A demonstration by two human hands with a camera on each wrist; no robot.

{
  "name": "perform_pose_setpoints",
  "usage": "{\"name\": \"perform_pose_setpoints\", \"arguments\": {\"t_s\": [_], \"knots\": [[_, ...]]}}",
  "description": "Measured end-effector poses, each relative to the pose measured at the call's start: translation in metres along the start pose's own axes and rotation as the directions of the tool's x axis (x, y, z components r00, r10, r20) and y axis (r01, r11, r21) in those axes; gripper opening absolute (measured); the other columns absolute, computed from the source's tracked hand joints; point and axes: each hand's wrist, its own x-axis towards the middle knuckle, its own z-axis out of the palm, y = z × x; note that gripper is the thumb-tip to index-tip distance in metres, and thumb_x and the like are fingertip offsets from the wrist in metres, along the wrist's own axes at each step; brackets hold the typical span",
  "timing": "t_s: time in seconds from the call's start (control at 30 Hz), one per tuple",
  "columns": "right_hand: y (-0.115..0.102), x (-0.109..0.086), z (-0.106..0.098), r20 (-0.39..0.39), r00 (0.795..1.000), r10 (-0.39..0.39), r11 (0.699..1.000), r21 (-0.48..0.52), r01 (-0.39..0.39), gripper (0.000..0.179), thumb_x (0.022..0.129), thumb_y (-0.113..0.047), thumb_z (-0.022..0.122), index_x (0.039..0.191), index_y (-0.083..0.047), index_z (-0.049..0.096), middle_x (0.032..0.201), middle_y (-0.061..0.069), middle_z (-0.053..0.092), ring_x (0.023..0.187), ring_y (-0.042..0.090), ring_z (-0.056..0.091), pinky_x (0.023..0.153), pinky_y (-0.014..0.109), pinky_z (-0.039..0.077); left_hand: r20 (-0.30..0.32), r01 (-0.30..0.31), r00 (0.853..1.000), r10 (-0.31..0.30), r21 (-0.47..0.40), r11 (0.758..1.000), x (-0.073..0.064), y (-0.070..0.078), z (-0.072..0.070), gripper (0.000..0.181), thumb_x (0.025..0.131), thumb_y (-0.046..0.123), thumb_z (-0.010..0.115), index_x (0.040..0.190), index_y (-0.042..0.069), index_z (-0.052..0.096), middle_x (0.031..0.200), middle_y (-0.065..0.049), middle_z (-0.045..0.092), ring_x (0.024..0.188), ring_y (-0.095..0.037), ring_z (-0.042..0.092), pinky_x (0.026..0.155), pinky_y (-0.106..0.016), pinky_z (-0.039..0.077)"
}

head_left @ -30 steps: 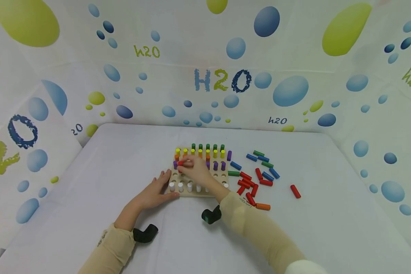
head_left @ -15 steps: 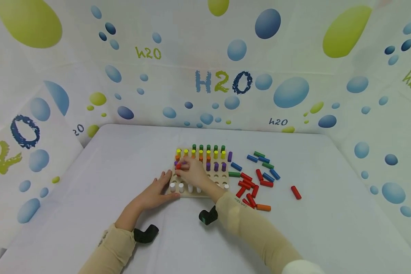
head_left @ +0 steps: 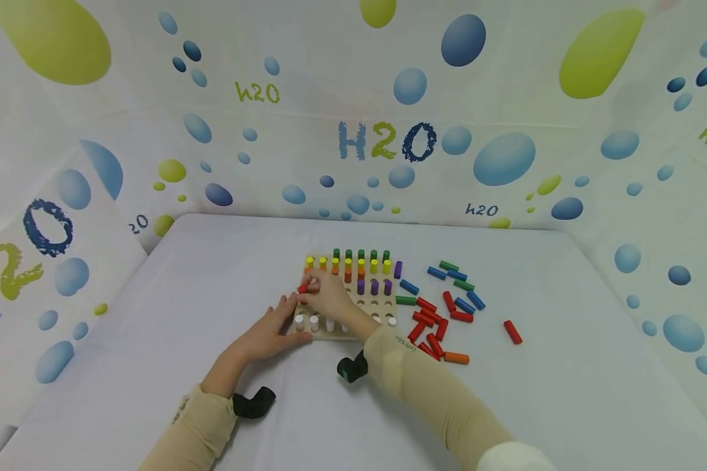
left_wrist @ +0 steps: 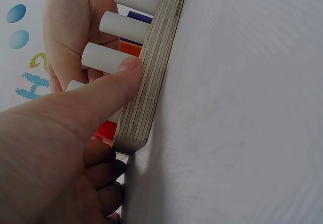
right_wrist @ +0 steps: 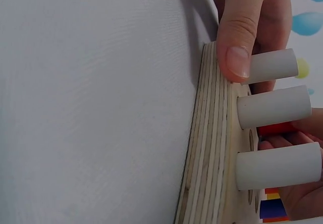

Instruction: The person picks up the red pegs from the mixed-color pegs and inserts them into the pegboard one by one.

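A wooden pegboard (head_left: 330, 338) lies on the white table, with rows of coloured pegs standing in it. My left hand (head_left: 271, 332) grips its near left corner, thumb (left_wrist: 132, 65) on the front edge and fingers along the left side. Above the board's left end, my right hand (head_left: 331, 299) pinches a red peg (head_left: 303, 288) at the row in front of the purple pegs (head_left: 374, 286). White pegs (right_wrist: 275, 108) fill the front row. Behind the purple row stand orange (head_left: 348, 277), yellow (head_left: 348, 264) and green pegs (head_left: 361, 254). My right hand hides part of the board's middle.
Right of the board lies a pile of loose red pegs (head_left: 429, 316), with blue pegs (head_left: 437, 273) and green pegs (head_left: 463, 285) farther back. A loose purple peg (head_left: 397, 269) lies beside the board. One red peg (head_left: 512, 331) sits farther right, and an orange peg (head_left: 456, 358) nearer.
My right hand has shifted slightly left with the red peg and lowered it toward the left end of the board. The left hand keeps its grip on the corner.
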Motion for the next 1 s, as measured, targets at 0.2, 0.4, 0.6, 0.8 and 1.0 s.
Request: {"name": "perform_pose_setpoints", "arguments": {"t_s": [0.2, 0.4, 0.6, 0.8, 1.0], "knots": [[-0.0014, -0.0017, -0.0014, -0.003, 1.000, -0.005, 0.998, -0.064, 0.004, 0.012, 0.083, -0.009, 0.067, 0.091, -0.009, 0.059, 0.095, 0.004, 0.068, 0.088, 0.010, 0.064, 0.074, 0.020, 0.051, -0.005, 0.011, 1.000, -0.011, 0.007, 1.000, 0.0007, -0.0020, 0.0010, 0.092, 0.084, 0.046, 0.061, 0.144, -0.004, 0.013, 0.150, -0.019, 0.011, 0.137, -0.036, 0.002, 0.108, -0.054, 0.001], [-0.0040, -0.0041, 0.0009, -0.008, 0.999, -0.034, 0.976, -0.213, 0.031, 0.011, 0.082, -0.011, 0.069, 0.089, -0.011, 0.061, 0.094, 0.001, 0.067, 0.091, 0.011, 0.064, 0.076, 0.020, 0.050, -0.009, 0.003, 1.000, -0.003, 0.005, 1.000, 0.0017, -0.0039, 0.0018, 0.092, 0.083, 0.047, 0.061, 0.144, -0.004, 0.013, 0.150, -0.019, 0.012, 0.137, -0.036, 0.002, 0.108, -0.054, 0.002], [-0.0014, -0.0039, 0.0047, -0.047, 0.999, -0.007, 0.978, -0.209, -0.003, 0.012, 0.082, -0.013, 0.069, 0.091, -0.013, 0.061, 0.095, 0.000, 0.068, 0.091, 0.009, 0.063, 0.078, 0.020, 0.049, -0.008, -0.001, 1.000, 0.001, 0.006, 1.000, 0.0020, -0.0028, 0.0006, 0.092, 0.084, 0.046, 0.061, 0.144, -0.004, 0.013, 0.150, -0.020, 0.012, 0.137, -0.036, 0.002, 0.108, -0.054, 0.001], [-0.0006, -0.0051, 0.0035, -0.065, 0.998, -0.021, 0.989, -0.151, 0.011, 0.016, 0.079, -0.010, 0.072, 0.091, -0.011, 0.062, 0.093, 0.002, 0.068, 0.088, 0.011, 0.064, 0.078, 0.021, 0.050, -0.008, -0.002, 1.000, 0.002, 0.008, 1.000, 0.0028, -0.0035, 0.0002, 0.093, 0.083, 0.048, 0.061, 0.144, -0.004, 0.013, 0.150, -0.019, 0.012, 0.137, -0.036, 0.002, 0.108, -0.055, 0.002], [-0.0031, -0.0091, -0.0011, -0.041, 0.999, -0.002, 0.994, -0.106, -0.002, 0.020, 0.078, -0.011, 0.073, 0.094, -0.008, 0.063, 0.093, 0.002, 0.068, 0.088, 0.010, 0.064, 0.078, 0.021, 0.050, -0.010, -0.021, 1.000, 0.021, -0.002, 1.000, 0.0033, -0.0059, 0.0023, 0.092, 0.083, 0.045, 0.063, 0.143, -0.005, 0.014, 0.149, -0.020, 0.012, 0.137, -0.037, 0.002, 0.108, -0.056, 0.002]]}}
